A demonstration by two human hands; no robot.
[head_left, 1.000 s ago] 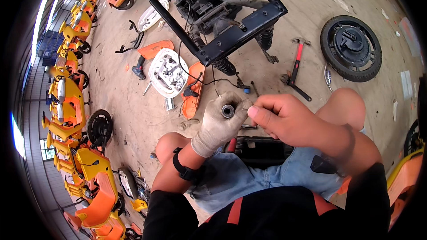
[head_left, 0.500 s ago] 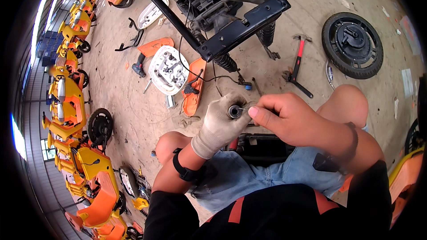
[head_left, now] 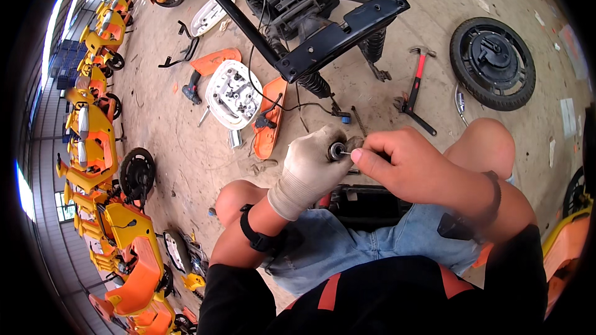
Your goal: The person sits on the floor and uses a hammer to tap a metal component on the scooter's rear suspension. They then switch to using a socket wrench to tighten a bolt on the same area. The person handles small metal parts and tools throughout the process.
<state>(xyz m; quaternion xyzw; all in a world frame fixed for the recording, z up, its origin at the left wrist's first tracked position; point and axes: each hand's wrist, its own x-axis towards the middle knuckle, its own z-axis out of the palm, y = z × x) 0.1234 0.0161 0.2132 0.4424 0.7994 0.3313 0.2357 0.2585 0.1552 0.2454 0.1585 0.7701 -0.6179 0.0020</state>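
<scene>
The left hand (head_left: pixel 312 166), in a dirty pale work glove, was closed around a small dark round metal part (head_left: pixel 337 151) held above the knees. The bare right hand (head_left: pixel 406 164) pinched at that part's face with thumb and fingertips. Beyond lay a red-handled hammer (head_left: pixel 415 90), a black scooter frame (head_left: pixel 323 22) and a black wheel (head_left: pixel 493 63).

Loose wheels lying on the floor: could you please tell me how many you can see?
2. A large black wheel lies flat at upper right beyond the hammer; a smaller wheel sits at left beside the orange scooters. Others may be hidden at the picture's edges.
</scene>
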